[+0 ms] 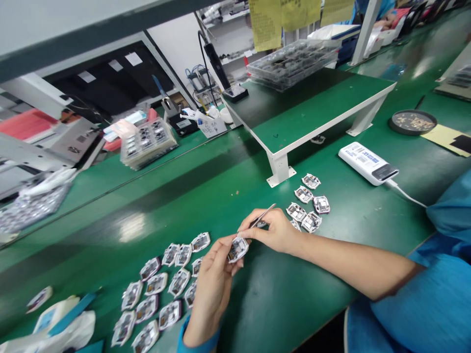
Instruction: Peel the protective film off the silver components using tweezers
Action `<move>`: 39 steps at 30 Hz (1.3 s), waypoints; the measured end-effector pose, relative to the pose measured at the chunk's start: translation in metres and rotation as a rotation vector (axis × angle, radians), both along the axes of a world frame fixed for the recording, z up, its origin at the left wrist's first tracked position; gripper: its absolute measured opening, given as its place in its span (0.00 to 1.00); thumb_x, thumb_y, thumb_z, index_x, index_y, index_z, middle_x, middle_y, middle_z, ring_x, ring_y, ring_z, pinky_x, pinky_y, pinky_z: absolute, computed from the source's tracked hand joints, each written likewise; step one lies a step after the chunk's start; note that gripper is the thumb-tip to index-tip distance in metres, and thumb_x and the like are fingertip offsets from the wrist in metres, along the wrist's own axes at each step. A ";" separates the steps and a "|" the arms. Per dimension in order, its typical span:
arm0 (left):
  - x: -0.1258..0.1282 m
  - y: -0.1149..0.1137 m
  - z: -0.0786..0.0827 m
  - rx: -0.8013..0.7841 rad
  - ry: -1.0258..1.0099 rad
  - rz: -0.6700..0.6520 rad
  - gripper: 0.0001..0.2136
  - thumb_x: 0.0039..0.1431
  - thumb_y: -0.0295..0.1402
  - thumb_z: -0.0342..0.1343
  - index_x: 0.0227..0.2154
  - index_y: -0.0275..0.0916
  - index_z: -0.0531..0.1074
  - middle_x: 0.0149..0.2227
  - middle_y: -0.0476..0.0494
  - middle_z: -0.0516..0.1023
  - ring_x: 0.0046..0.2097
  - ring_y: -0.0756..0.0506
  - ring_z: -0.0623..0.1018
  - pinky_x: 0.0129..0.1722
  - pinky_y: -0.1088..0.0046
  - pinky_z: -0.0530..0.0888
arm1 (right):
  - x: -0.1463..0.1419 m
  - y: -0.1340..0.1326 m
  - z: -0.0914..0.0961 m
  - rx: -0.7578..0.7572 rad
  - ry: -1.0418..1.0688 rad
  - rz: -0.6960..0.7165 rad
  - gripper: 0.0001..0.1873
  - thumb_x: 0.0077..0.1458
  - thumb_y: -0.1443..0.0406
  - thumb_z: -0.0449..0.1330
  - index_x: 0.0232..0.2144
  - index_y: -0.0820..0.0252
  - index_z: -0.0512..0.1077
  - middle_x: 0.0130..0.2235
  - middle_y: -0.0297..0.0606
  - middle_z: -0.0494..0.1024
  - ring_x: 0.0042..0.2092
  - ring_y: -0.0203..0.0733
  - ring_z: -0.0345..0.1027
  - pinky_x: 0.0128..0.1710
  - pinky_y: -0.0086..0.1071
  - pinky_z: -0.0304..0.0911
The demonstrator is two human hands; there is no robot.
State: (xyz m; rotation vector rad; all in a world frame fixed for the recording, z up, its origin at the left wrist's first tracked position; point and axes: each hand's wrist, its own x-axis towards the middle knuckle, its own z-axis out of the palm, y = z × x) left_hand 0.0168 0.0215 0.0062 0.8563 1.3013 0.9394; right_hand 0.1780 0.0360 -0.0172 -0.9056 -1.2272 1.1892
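My left hand [213,289] pinches a small white-edged electronic module [237,250] between thumb and fingers, low over the green workbench [279,294]. My right hand [274,231] grips a pair of steel tweezers [263,217], whose tips reach down towards that module. Their very tips are hidden by my fingers. Several similar modules [170,289] lie in a loose cluster just left of my left hand. A smaller group of such modules [307,206] sits beyond my right hand.
A raised green shelf [305,113] on white legs holds a clear stacked tray [292,63]. A white power bank [368,163] with its cable lies on the right, beyond it a round dark dish [412,122]. Stacked trays [148,143] stand across the bench; a white bag [55,328] lies lower left.
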 end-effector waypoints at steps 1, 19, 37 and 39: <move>0.000 0.000 0.000 -0.004 0.004 -0.002 0.17 0.42 0.46 0.70 0.28 0.36 0.79 0.24 0.48 0.77 0.23 0.52 0.69 0.22 0.79 0.67 | 0.000 0.000 0.001 -0.033 0.004 0.005 0.05 0.50 0.64 0.68 0.27 0.60 0.77 0.29 0.34 0.81 0.31 0.38 0.76 0.35 0.31 0.70; 0.002 0.001 -0.005 0.040 0.031 -0.023 0.18 0.41 0.46 0.71 0.27 0.36 0.77 0.21 0.52 0.74 0.20 0.53 0.68 0.18 0.80 0.61 | 0.001 0.003 -0.005 -0.005 -0.013 0.074 0.07 0.52 0.62 0.66 0.26 0.61 0.75 0.30 0.35 0.81 0.31 0.38 0.76 0.35 0.30 0.71; 0.000 0.000 -0.007 0.032 0.048 -0.046 0.19 0.41 0.47 0.71 0.27 0.36 0.77 0.21 0.51 0.75 0.20 0.54 0.68 0.18 0.82 0.61 | 0.002 0.002 -0.001 -0.098 0.029 0.119 0.08 0.51 0.62 0.66 0.29 0.61 0.74 0.26 0.33 0.78 0.28 0.37 0.75 0.31 0.30 0.71; 0.000 0.000 -0.006 0.032 0.047 -0.049 0.19 0.41 0.47 0.71 0.27 0.36 0.76 0.21 0.51 0.75 0.20 0.54 0.68 0.18 0.81 0.61 | 0.003 0.002 -0.001 -0.082 0.021 0.123 0.08 0.51 0.62 0.66 0.29 0.62 0.74 0.26 0.33 0.78 0.28 0.37 0.75 0.32 0.30 0.71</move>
